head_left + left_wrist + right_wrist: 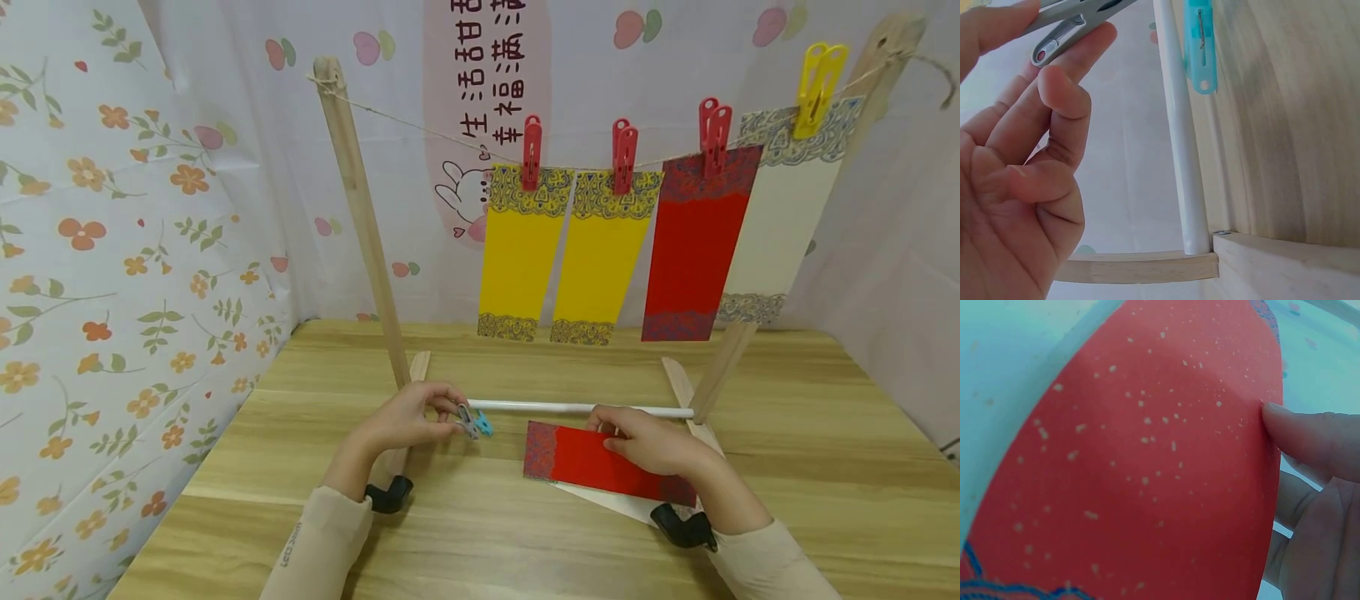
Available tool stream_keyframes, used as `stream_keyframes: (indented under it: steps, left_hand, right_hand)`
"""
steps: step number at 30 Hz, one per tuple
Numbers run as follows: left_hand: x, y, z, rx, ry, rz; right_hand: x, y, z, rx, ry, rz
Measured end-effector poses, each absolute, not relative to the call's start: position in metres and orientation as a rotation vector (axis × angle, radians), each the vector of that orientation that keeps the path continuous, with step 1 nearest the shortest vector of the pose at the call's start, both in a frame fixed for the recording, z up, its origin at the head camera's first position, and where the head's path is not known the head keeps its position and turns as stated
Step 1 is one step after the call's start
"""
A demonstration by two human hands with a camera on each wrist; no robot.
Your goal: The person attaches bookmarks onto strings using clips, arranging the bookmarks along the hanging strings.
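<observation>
My left hand [408,418] pinches a grey clothespin [468,422] between thumb and fingertips, low over the table. Just beyond it lies a light blue clothespin [483,425], which also shows in the left wrist view near the white rod [1180,144]. With thumb and fingers, my right hand [651,442] holds a red paper strip [577,457] with patterned ends by its far long edge. In the right wrist view, pale flecks dot this red strip [1147,456], and the thumb presses on its face. Partly hidden beneath it is a white paper strip [611,502].
A wooden stand [360,200] carries a string between two posts. From it hang two yellow strips [521,258] and a red strip [693,250] on red clothespins [624,157], and a white strip [780,225] on a yellow clothespin [819,92]. Patterned cloth hangs behind.
</observation>
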State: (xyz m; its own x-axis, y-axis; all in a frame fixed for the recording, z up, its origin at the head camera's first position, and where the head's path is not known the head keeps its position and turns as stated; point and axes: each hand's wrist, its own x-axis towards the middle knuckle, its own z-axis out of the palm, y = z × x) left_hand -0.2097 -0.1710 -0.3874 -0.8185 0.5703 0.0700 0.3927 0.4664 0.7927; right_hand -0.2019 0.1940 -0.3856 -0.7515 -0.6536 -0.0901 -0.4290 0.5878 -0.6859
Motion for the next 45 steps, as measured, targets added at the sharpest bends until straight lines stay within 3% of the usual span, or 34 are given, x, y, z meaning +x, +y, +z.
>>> stream_keyframes:
  steps: [45]
  left_hand:
    - [-0.201,-0.176,-0.367,0.880,2.644,1.390]
  right_hand:
    - [-0.184,0.174,-0.369,-0.989,2.498,-1.018]
